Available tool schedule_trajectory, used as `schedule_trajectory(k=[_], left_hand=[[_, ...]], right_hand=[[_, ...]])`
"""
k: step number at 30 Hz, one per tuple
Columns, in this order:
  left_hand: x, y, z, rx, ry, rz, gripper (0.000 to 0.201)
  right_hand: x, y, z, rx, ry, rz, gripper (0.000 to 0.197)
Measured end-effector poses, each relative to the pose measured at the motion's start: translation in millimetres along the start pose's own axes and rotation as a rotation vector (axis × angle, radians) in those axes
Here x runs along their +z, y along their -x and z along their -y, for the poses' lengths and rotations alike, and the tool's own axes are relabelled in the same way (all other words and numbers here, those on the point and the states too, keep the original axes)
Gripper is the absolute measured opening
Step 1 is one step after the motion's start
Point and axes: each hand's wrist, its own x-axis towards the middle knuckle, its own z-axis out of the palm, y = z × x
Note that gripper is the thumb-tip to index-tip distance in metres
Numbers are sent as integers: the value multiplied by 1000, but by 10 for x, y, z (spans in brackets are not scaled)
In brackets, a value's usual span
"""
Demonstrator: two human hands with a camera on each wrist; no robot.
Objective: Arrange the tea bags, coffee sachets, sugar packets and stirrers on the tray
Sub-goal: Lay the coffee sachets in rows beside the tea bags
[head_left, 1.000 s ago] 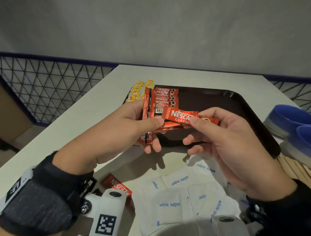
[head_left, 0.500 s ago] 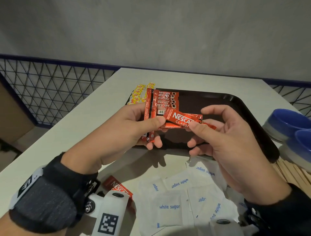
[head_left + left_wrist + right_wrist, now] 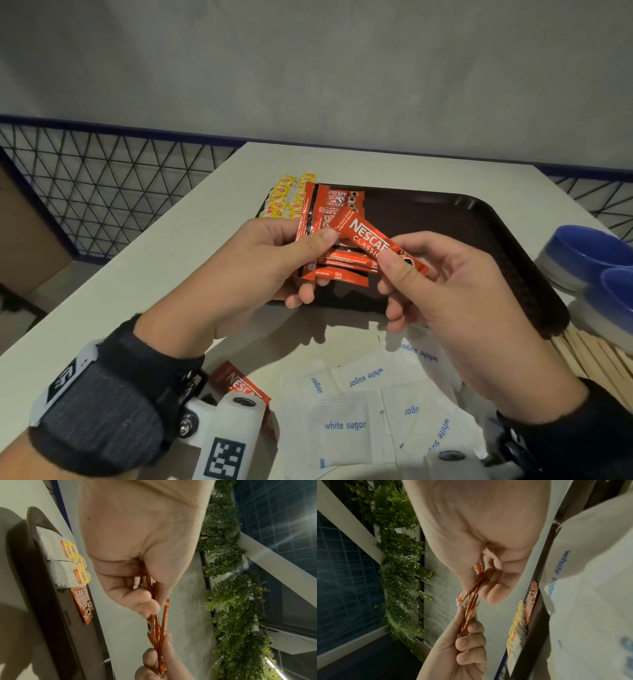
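Now holding a small bunch of coffee sachets (image 3: 337,265) with the left hand (image 3: 260,260), thumb on top and fingers curled under, up in the air over the near edge of the tray (image 3: 479,233). Pinching one more sachet (image 3: 370,236) by its end with the right hand (image 3: 445,298), between thumb and first finger, and laying it slantwise across the bunch.

Judging these as thin, light and a bit shiny, so likely sliding and fanning out easily, and bending too if squeezed hard. Best gripping by the flat sealed ends, or squeezing the whole bunch across its middle to keep it neat.

Seeing tea bags (image 3: 284,198) with yellow tags lying on the far left of the tray, and a row of sachets (image 3: 339,198) just beside them. Seeing also, on the table (image 3: 171,257) near the body, a heap of white sugar packets (image 3: 346,425), one loose sachet (image 3: 239,380) by the left wrist, and wooden stirrers (image 3: 603,356) at the right, next to blue bowls (image 3: 589,253).

Probably needing a gentle set-down next to that row.
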Motion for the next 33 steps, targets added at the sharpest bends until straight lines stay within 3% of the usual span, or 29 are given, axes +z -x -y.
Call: schedule_trajectory(k=[8, 16, 21, 33], left_hand=[[-7, 8, -24, -44, 88, 65, 28], [-30, -11, -18, -32, 73, -7, 26], [-63, -13, -48, -35, 101, -24, 28], [-103, -25, -53, -43, 188, -21, 42]], right_hand=[[-33, -1, 15, 11, 56, -38, 15], [-42, 8, 48, -84, 186, -172, 5], [-98, 17, 110, -239, 132, -217, 19], [-73, 47, 121, -436, 335, -187, 30]])
